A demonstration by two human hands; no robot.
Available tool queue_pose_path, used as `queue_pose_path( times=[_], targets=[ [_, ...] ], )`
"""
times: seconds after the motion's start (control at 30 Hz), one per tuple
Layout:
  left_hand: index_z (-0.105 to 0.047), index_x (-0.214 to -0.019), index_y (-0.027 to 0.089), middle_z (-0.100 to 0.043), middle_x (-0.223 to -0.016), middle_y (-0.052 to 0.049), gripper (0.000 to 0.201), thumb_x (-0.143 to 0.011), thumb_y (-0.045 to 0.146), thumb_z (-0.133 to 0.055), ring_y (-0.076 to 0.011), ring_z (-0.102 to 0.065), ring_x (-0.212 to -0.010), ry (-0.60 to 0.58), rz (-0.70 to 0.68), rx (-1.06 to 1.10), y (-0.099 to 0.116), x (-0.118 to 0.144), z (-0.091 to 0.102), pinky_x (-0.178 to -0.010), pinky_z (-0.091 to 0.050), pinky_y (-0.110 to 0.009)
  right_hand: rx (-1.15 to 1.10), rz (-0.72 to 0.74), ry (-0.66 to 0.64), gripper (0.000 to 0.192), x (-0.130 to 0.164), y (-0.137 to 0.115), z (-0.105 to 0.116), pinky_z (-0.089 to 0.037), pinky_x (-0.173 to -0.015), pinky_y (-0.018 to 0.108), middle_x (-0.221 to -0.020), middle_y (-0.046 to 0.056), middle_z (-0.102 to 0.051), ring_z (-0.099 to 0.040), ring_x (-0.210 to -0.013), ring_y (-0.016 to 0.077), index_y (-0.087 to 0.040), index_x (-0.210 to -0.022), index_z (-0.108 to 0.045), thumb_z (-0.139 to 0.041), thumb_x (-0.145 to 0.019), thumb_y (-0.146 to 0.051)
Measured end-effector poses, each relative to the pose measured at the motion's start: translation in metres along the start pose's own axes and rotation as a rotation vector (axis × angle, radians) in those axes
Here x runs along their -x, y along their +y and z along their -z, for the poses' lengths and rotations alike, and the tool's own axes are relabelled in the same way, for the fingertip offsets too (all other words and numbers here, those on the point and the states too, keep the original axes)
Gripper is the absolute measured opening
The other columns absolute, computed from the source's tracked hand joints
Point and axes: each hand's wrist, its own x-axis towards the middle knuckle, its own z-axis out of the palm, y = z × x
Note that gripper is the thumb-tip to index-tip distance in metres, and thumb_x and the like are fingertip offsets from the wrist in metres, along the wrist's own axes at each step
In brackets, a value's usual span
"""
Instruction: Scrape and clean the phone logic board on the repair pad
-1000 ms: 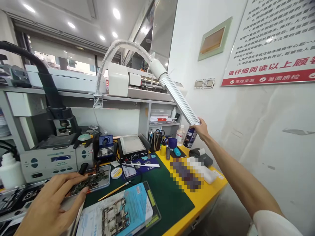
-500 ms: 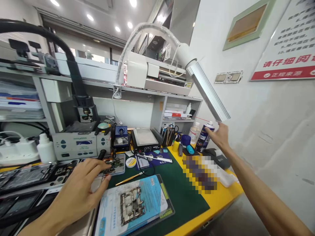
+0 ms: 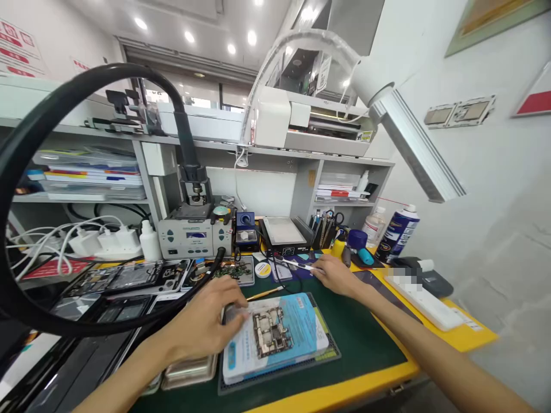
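Note:
My left hand (image 3: 210,315) hovers at the left edge of a blue-and-white box (image 3: 305,324), its fingers loosely bent and thumb apart, with nothing visible between them. On the box lies a phone circuit board (image 3: 272,332). At the back of the green mat, my right hand (image 3: 338,276) has its fingers closed on the right end of a slim white pen-like tool (image 3: 297,264); the fingertips are partly hidden. A brush-like tool with a yellow handle (image 3: 264,293) lies behind the box. Left of it is a tray of small electronic parts (image 3: 247,269).
A thick black hose (image 3: 55,103) arches over the left side from a grey soldering station (image 3: 191,236). A lamp head (image 3: 422,146) hangs above the right side. A spray can (image 3: 398,232), a clear bottle (image 3: 373,226) and a white power strip (image 3: 430,304) are on the right.
My right hand has left the lamp head and come down to the white tool. My left hand has moved right to the box's edge. The view has turned left.

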Motion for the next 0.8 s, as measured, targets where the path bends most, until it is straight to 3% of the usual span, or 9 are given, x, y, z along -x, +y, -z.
queue_pose_path(
  times=[0.1, 0.2, 0.27, 0.37, 0.5, 0.6, 0.7, 0.8],
  targets=[
    [-0.066, -0.124, 0.019, -0.068, -0.125, -0.009, 0.039, -0.100, 0.050, -0.069, -0.0245, -0.068, -0.110, -0.049, -0.016, 0.013, 0.009, 0.004, -0.002, -0.097, -0.058, -0.048, -0.037, -0.052, -0.003, 0.028, 0.014, -0.001, 0.014, -0.064, -0.091, 0.046, -0.128, 0.009, -0.073, -0.074, -0.106, 0.0246, -0.019, -0.128, -0.069, -0.070, -0.105, -0.034],
    [-0.060, -0.138, 0.021, -0.064, -0.136, -0.011, 0.059, -0.095, 0.060, -0.070, -0.0300, -0.063, -0.122, -0.060, -0.020, 0.035, 0.017, 0.008, -0.006, -0.108, -0.051, -0.057, -0.105, -0.117, 0.009, 0.025, 0.049, -0.010, 0.040, -0.064, -0.081, 0.040, -0.115, 0.006, -0.075, -0.074, -0.091, 0.0205, -0.018, -0.123, -0.070, -0.068, -0.107, -0.037],
    [-0.057, -0.143, 0.021, -0.064, -0.137, -0.012, 0.066, -0.092, 0.061, -0.072, -0.0325, -0.061, -0.128, -0.070, -0.021, 0.053, 0.021, 0.009, -0.009, -0.114, -0.045, -0.061, -0.168, -0.120, 0.000, 0.026, 0.080, -0.024, 0.058, -0.063, -0.074, 0.036, -0.100, 0.003, -0.074, -0.073, -0.083, 0.0184, -0.017, -0.117, -0.070, -0.061, -0.110, -0.041],
    [-0.058, -0.143, 0.020, -0.066, -0.134, -0.012, 0.066, -0.088, 0.053, -0.076, -0.0340, -0.060, -0.130, -0.079, -0.011, 0.079, 0.028, 0.010, -0.010, -0.119, -0.040, -0.063, -0.241, -0.118, -0.039, 0.044, 0.124, -0.053, 0.073, -0.059, -0.062, 0.029, -0.083, 0.002, -0.074, -0.072, -0.074, 0.0195, -0.023, -0.123, -0.074, -0.042, -0.114, -0.052],
    [-0.060, -0.142, 0.022, -0.069, -0.130, -0.012, 0.062, -0.087, 0.045, -0.074, -0.0356, -0.063, -0.127, -0.082, 0.008, 0.093, 0.034, 0.011, -0.010, -0.119, -0.043, -0.059, -0.298, -0.109, -0.034, 0.039, 0.158, -0.081, 0.063, -0.064, -0.073, 0.031, -0.102, 0.006, -0.083, -0.078, -0.089, 0.0250, -0.031, -0.124, -0.080, -0.052, -0.109, -0.053],
    [-0.058, -0.143, 0.024, -0.068, -0.132, -0.012, 0.060, -0.089, 0.044, -0.072, -0.0360, -0.063, -0.128, -0.098, 0.019, 0.097, 0.036, 0.011, -0.010, -0.120, -0.042, -0.060, -0.315, -0.100, -0.026, 0.033, 0.163, -0.089, 0.051, -0.065, -0.070, 0.031, -0.106, 0.007, -0.084, -0.079, -0.095, 0.0282, -0.034, -0.121, -0.083, -0.059, -0.106, -0.050],
    [-0.054, -0.146, 0.026, -0.067, -0.136, -0.011, 0.060, -0.090, 0.043, -0.071, -0.0351, -0.062, -0.131, -0.118, 0.026, 0.105, 0.036, 0.010, -0.009, -0.122, -0.040, -0.061, -0.303, -0.032, -0.014, 0.030, 0.158, -0.093, 0.044, -0.060, -0.057, 0.028, -0.090, 0.006, -0.079, -0.077, -0.078, 0.0241, -0.034, -0.121, -0.083, -0.058, -0.107, -0.044],
    [-0.052, -0.147, 0.027, -0.065, -0.140, -0.010, 0.061, -0.091, 0.041, -0.070, -0.0351, -0.061, -0.134, -0.132, 0.031, 0.110, 0.037, 0.010, -0.008, -0.119, -0.044, -0.058, -0.258, 0.094, 0.061, 0.034, 0.150, -0.101, 0.037, -0.053, -0.051, 0.029, -0.076, 0.005, -0.068, -0.068, -0.059, 0.0200, -0.026, -0.126, -0.080, -0.051, -0.110, -0.033]
  ],
)
